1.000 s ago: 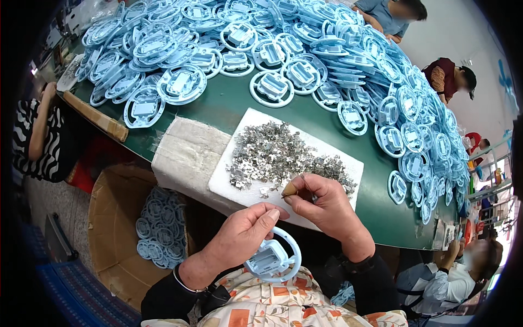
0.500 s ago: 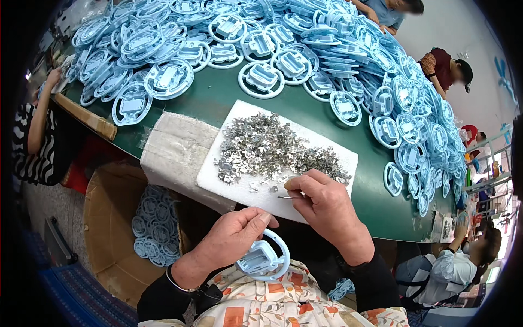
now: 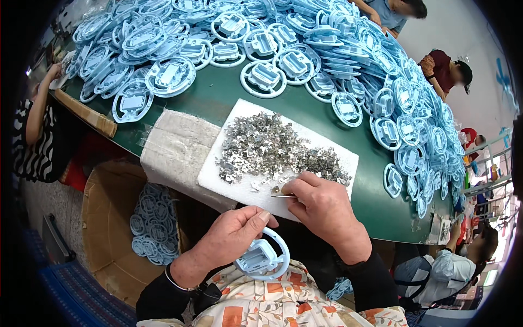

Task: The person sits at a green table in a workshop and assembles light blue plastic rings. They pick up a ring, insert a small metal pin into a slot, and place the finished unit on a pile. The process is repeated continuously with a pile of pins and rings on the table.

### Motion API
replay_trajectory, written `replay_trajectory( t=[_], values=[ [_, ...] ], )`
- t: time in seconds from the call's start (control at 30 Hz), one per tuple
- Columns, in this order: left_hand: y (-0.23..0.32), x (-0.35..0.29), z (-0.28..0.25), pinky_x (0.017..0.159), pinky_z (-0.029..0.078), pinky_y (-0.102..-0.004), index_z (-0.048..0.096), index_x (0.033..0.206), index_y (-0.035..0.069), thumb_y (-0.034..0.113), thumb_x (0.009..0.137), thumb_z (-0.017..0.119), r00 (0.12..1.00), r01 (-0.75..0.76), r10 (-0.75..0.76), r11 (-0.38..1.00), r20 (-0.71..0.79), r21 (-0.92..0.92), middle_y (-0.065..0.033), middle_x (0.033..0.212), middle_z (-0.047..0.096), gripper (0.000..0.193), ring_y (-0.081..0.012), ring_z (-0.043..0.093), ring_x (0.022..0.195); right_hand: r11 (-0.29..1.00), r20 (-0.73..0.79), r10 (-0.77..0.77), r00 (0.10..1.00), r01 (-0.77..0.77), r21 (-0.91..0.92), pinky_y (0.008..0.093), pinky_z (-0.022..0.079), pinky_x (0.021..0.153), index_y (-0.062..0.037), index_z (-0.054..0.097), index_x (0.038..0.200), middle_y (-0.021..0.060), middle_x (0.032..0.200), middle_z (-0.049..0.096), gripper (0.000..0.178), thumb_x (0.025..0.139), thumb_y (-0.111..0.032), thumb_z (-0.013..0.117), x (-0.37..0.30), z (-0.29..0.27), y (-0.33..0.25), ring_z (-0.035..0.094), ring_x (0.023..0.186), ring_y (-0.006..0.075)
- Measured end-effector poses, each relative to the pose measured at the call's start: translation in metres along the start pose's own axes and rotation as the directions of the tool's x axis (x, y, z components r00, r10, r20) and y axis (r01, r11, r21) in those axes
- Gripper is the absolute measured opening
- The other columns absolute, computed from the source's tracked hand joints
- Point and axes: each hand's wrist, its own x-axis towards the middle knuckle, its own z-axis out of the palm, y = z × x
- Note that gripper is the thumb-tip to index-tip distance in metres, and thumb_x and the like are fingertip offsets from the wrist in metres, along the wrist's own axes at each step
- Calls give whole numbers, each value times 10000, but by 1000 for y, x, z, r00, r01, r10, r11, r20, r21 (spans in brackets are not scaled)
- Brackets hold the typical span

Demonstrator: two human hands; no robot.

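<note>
My left hand [image 3: 235,231] is closed on the upper rim of a light blue plastic ring [image 3: 265,257], which has a boxy molded housing in its middle and hangs in front of my apron. My right hand [image 3: 322,209] pinches a thin metal tool [image 3: 280,196] at the near edge of a white foam board [image 3: 305,134]. The tool's far end points left, beside a few loose clips. Heaped on the board are many small metal clips [image 3: 267,144], just beyond my right fingers.
Piles of similar blue rings [image 3: 338,49] cover the back and right of the green table [image 3: 212,101]. A worn, wrapped block [image 3: 177,144] lies under the board's left side. Below left stands a cardboard box [image 3: 103,229] holding more rings. Other people sit around the table.
My right hand and the metal tool have shifted slightly left along the board's near edge. My left hand and its ring have stayed almost in place.
</note>
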Motion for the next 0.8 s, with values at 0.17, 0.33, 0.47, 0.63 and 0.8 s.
replay_trajectory(
  t=[0.17, 0.33, 0.47, 0.63, 0.8],
  values=[
    [1, 0, 2, 678, 465, -208, 686, 1069, 2, 301, 1095, 482, 1000, -6, 6, 1000, -1, 4, 24, 836, 610, 362, -34, 540, 753, 998, 6, -52, 999, 52, -22, 376, 549, 596, -129, 683, 940, 31, 831, 615, 151, 807, -145, 753, 1, 4, 0, 683, 730, 253],
    [2, -1, 0, 663, 455, -204, 686, 1068, 4, 310, 1095, 478, 1000, -1, 1, 1000, -1, 14, 24, 819, 604, 371, -32, 534, 734, 999, 54, -37, 998, 37, -3, 379, 542, 579, -141, 682, 962, 24, 827, 609, 162, 814, -156, 748, 0, -3, 3, 684, 731, 247],
    [4, 0, 2, 656, 454, -201, 685, 1065, 3, 315, 1096, 475, 1000, 6, -6, 1000, 4, -9, 27, 810, 600, 377, -30, 527, 720, 999, -3, -52, 999, 52, 3, 377, 537, 567, -137, 671, 941, 23, 824, 604, 143, 816, -155, 739, 2, 2, 1, 683, 729, 243],
    [0, 1, 2, 664, 454, -205, 685, 1058, 8, 310, 1096, 474, 1000, -7, 7, 1000, -3, -12, 31, 822, 598, 371, -32, 525, 735, 996, 21, -88, 996, 89, -19, 377, 539, 585, -138, 698, 947, 32, 828, 634, 183, 780, -106, 766, 6, 5, 2, 678, 705, 261],
    [1, 1, 2, 679, 456, -209, 685, 1054, 11, 307, 1097, 470, 1000, 0, 0, 1000, -7, -11, 31, 841, 601, 368, -33, 526, 754, 989, 29, -148, 989, 149, -10, 379, 536, 586, -140, 692, 930, 28, 828, 626, 170, 780, -110, 765, 12, 4, 4, 673, 718, 256]
  ],
)
